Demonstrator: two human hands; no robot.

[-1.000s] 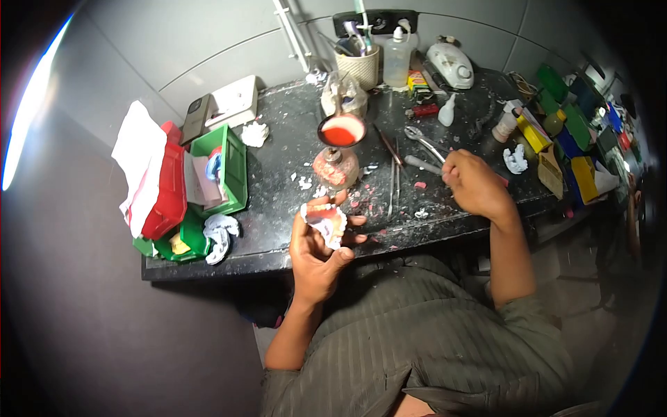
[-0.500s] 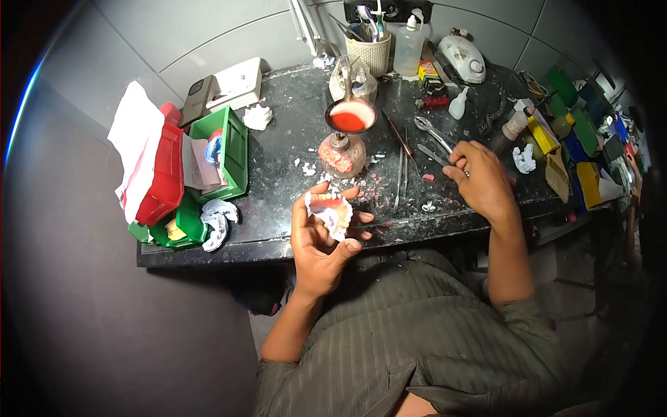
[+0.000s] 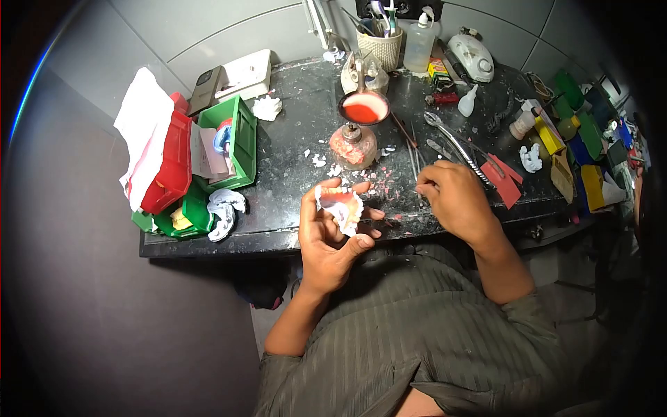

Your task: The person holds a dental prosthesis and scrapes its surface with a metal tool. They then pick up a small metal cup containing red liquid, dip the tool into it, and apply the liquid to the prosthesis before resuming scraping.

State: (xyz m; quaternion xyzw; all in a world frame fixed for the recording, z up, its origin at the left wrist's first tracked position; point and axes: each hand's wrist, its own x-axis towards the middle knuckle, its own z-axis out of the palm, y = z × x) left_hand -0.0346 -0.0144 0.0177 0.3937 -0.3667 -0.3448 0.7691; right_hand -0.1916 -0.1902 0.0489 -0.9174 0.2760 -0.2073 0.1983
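My left hand (image 3: 329,243) is closed around a dental cast (image 3: 340,207) with pink wax and a row of teeth, held up over the table's front edge. My right hand (image 3: 455,201) is pinched at the lower end of a thin metal tool (image 3: 415,156) lying on the table. Beyond the hands stands a glass spirit burner (image 3: 354,147) with pinkish lumps inside. Over its top sits a small long-handled pan (image 3: 364,108) of red melted wax. Metal pliers-like forceps (image 3: 458,147) and red wax sheets (image 3: 505,182) lie beyond my right hand.
Red (image 3: 167,170) and green bins (image 3: 243,149) stand on the left, with a plaster cast piece (image 3: 226,214) in front. A brush cup (image 3: 380,51), a clear bottle (image 3: 420,45) and a white device (image 3: 472,57) line the back. Wax and plaster crumbs litter the black table (image 3: 292,156).
My right hand has moved left and toward me, away from the forceps, to the thin tools; the red wax sheets now show. My left hand still holds the cast. The view has shifted slightly.
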